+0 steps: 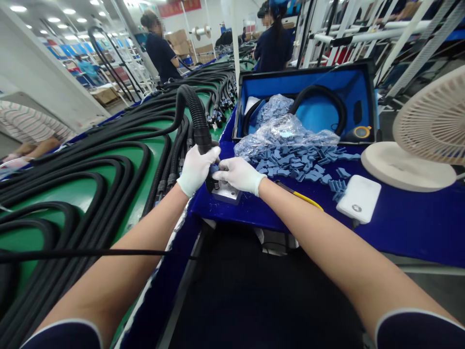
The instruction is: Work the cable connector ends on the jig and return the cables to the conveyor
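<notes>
My left hand (195,169), in a white glove, is wrapped round the end of a black corrugated hose (198,118). The hose arches up from there and bends back to the left. My right hand (241,175), also gloved, pinches at a small blue plastic clip (213,168) against the black fitting on the hose end. The fingertips partly hide the clip. Just beneath them, a silver metal block (228,195) sits at the blue table's corner, by the fitting. Many loose blue clips (290,165) lie in a heap to the right of my right hand.
Behind the heap, a clear plastic bag (285,127) spills from a blue bin (363,92) with a coiled hose. Yellow-handled pliers (308,199), a white power bank (359,198) and a fan (403,167) stand rightward. Black hoses (109,169) cover the green conveyor. Two people work beyond.
</notes>
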`<action>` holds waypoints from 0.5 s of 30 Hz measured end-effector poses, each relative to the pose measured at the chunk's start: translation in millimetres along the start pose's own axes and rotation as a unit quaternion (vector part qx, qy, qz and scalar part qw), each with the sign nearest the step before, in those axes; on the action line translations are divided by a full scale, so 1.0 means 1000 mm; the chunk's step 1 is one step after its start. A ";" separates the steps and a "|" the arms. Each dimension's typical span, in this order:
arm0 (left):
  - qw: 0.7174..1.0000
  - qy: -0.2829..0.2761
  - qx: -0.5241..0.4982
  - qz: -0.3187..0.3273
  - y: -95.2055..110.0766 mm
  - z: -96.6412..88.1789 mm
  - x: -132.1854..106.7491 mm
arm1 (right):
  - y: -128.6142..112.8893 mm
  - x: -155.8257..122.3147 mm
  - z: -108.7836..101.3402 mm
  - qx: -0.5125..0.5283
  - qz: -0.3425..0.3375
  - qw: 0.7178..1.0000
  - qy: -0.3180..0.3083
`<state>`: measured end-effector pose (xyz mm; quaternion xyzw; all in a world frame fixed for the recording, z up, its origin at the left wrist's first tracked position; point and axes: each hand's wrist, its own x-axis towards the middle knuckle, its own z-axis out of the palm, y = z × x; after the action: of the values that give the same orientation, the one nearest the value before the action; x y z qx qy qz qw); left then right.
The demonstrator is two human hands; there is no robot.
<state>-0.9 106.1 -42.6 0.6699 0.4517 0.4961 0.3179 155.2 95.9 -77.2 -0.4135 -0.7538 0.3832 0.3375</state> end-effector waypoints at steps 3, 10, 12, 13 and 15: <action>0.999 -0.019 -0.034 -0.014 -0.004 0.000 0.001 | 0.006 0.010 0.001 0.009 0.010 1.000 -0.019; 0.997 -0.019 -0.070 -0.006 -0.004 -0.011 -0.002 | 0.003 0.008 -0.002 0.007 0.058 0.998 -0.038; 0.994 0.035 -0.098 -0.014 -0.009 -0.037 -0.009 | 0.002 0.003 -0.002 0.015 0.074 0.996 -0.055; 0.991 0.072 -0.110 -0.025 -0.013 -0.057 -0.015 | 0.002 0.001 -0.001 0.016 0.075 0.995 -0.061; 0.983 0.137 -0.099 -0.067 -0.024 -0.108 -0.036 | 0.003 -0.002 -0.001 -0.002 0.054 0.997 -0.056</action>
<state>-114.7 79.9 -44.5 0.5287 0.4840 0.6030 0.3501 158.2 95.4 -79.9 -0.4318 -0.7489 0.4224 0.2726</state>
